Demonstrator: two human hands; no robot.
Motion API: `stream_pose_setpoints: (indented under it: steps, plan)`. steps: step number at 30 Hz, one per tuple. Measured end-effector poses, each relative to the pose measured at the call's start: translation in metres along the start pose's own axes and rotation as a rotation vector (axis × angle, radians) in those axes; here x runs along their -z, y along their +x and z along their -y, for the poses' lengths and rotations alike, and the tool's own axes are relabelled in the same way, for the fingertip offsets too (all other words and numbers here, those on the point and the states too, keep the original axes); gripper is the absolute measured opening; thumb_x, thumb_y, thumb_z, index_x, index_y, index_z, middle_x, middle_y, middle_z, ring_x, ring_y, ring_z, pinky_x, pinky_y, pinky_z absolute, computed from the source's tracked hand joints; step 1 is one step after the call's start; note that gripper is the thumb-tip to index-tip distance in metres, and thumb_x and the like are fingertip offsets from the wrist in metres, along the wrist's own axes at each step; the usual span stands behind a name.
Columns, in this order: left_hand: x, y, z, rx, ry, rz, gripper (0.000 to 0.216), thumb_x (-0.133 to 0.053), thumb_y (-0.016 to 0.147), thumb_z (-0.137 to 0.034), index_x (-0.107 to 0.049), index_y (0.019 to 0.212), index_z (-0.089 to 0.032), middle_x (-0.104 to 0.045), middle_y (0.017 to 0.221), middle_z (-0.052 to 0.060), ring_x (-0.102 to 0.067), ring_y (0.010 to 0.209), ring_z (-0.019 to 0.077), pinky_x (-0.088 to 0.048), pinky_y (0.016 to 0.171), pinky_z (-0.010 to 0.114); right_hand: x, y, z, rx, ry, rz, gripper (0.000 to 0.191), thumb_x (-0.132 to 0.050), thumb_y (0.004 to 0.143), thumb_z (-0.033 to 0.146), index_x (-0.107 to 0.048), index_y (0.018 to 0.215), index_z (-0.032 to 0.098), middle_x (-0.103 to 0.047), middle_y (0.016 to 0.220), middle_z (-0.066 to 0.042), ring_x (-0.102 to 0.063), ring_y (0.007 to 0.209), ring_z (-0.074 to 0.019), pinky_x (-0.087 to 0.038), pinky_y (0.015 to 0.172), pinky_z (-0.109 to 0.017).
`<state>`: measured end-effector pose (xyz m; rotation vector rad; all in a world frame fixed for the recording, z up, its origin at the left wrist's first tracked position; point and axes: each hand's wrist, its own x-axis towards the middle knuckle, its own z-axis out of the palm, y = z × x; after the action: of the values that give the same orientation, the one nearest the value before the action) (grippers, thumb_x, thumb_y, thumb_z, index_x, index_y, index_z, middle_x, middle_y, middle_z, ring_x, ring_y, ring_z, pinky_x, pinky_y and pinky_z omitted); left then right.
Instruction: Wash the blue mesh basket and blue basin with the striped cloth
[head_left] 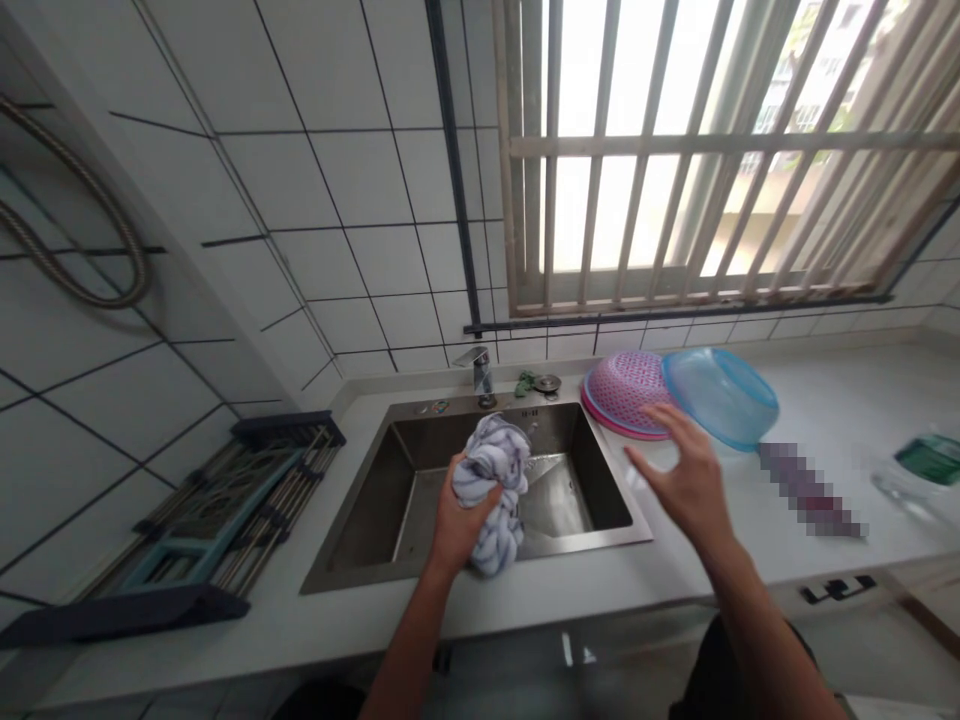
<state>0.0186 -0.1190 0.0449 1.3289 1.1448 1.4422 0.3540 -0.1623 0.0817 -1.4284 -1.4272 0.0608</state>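
left grip [457, 510] clenched on a striped cloth [495, 480] over the sink [360, 500]; right grip [686, 475] released.

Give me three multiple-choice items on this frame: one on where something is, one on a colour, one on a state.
1. Where is the bunched cloth?
A. over the sink
B. on the drying rack
C. on the window sill

2. What colour is the bowl lying on the pink colander?
A. red
B. blue
C. black

3. How is the right hand?
A. closed on a cup
B. flat inside the sink
C. open, fingers spread, holding nothing

Key: 1 A, the left hand holds the cloth in its grip above the sink. 2 B, the bowl is clear blue. 3 C, the palm hovers open over the counter near the bowl.
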Motion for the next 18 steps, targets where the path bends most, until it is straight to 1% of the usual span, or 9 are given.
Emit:
stream_pose_setpoints:
  steps: [1, 2, 3, 5, 8, 10, 12, 16, 18]
  plan:
    - [0.005, 0.003, 0.002, 0.009, -0.027, -0.021, 0.056, -0.093, 0.073, -0.044, -0.068, 0.121, -0.028, -0.076, 0.114, 0.007, -0.075, 0.107, 0.0295, -0.062, 0.097, 0.046, 0.014, 0.010, -0.028, 0.008, -0.184, -0.167, 0.054, -0.076, 0.093, 0.053, -0.072, 0.140, 0.027, -0.060, 0.154, -0.016, -0.051, 0.144, -0.0398, -0.036, 0.123, -0.064]
    - [0.010, 0.006, 0.002, 0.013, -0.049, -0.030, 0.054, -0.092, 0.074, -0.044, -0.067, 0.119, -0.029, -0.075, 0.111, 0.006, -0.075, 0.101, 0.0272, -0.063, 0.093, 0.044, 0.024, 0.019, -0.058, 0.007, -0.340, -0.253, 0.055, -0.074, 0.093, 0.054, -0.072, 0.139, 0.024, -0.060, 0.152, -0.018, -0.052, 0.141, -0.0415, -0.038, 0.119, -0.064]
    - [0.014, 0.008, 0.002, 0.012, -0.064, -0.031, 0.052, -0.092, 0.074, -0.044, -0.067, 0.118, -0.029, -0.075, 0.108, 0.005, -0.075, 0.096, 0.0257, -0.064, 0.089, 0.042, 0.032, 0.026, -0.086, -0.014, -0.462, -0.269, 0.052, -0.072, 0.094, 0.055, -0.074, 0.133, 0.021, -0.064, 0.143, -0.020, -0.056, 0.133, -0.0414, -0.042, 0.114, -0.061]
    - [0.020, 0.009, -0.002, -0.001, -0.066, -0.030, 0.052, -0.092, 0.074, -0.043, -0.067, 0.118, -0.028, -0.074, 0.107, 0.005, -0.074, 0.093, 0.0245, -0.064, 0.086, 0.040, 0.038, 0.036, -0.135, -0.088, -0.617, -0.137, 0.039, -0.066, 0.096, 0.052, -0.079, 0.116, 0.020, -0.073, 0.117, -0.017, -0.063, 0.110, -0.0364, -0.048, 0.097, -0.051]
    - [0.027, 0.007, -0.009, -0.040, -0.054, -0.051, 0.049, -0.091, 0.075, -0.041, -0.068, 0.116, -0.028, -0.074, 0.109, 0.006, -0.074, 0.095, 0.0238, -0.064, 0.086, 0.038, 0.035, 0.044, -0.178, -0.171, -0.691, -0.031, 0.028, -0.062, 0.096, 0.042, -0.080, 0.104, 0.022, -0.076, 0.101, -0.012, -0.063, 0.086, -0.0279, -0.045, 0.078, -0.039]
    - [0.032, 0.005, -0.013, -0.053, -0.059, -0.066, 0.047, -0.091, 0.076, -0.041, -0.068, 0.114, -0.027, -0.074, 0.108, 0.005, -0.074, 0.094, 0.0225, -0.063, 0.086, 0.036, 0.033, 0.052, -0.187, -0.171, -0.687, -0.065, 0.027, -0.060, 0.096, 0.037, -0.080, 0.104, 0.021, -0.077, 0.102, -0.012, -0.063, 0.081, -0.0259, -0.044, 0.075, -0.037]
    - [0.038, 0.004, -0.018, -0.052, -0.066, -0.069, 0.047, -0.091, 0.076, -0.041, -0.068, 0.114, -0.027, -0.075, 0.106, 0.005, -0.074, 0.092, 0.0214, -0.063, 0.085, 0.034, 0.033, 0.064, -0.185, -0.130, -0.655, -0.160, 0.030, -0.058, 0.096, 0.036, -0.080, 0.105, 0.018, -0.077, 0.103, -0.014, -0.064, 0.082, -0.0267, -0.044, 0.076, -0.038]
    - [0.048, 0.004, -0.027, -0.075, -0.039, -0.093, 0.048, -0.092, 0.075, -0.041, -0.067, 0.112, -0.025, -0.075, 0.107, 0.004, -0.074, 0.092, 0.0198, -0.063, 0.085, 0.031, 0.030, 0.091, -0.161, -0.026, -0.557, -0.384, 0.037, -0.052, 0.102, 0.038, -0.076, 0.113, 0.012, -0.074, 0.102, -0.018, -0.066, 0.089, -0.0296, -0.048, 0.082, -0.040]
    - [0.051, 0.005, -0.031, -0.087, -0.016, -0.104, 0.048, -0.092, 0.074, -0.041, -0.066, 0.112, -0.025, -0.075, 0.106, 0.003, -0.075, 0.093, 0.0200, -0.063, 0.085, 0.031, 0.021, 0.095, -0.144, 0.043, -0.537, -0.356, 0.036, -0.050, 0.105, 0.038, -0.075, 0.116, 0.014, -0.074, 0.106, -0.018, -0.066, 0.093, -0.0294, -0.048, 0.084, -0.040]
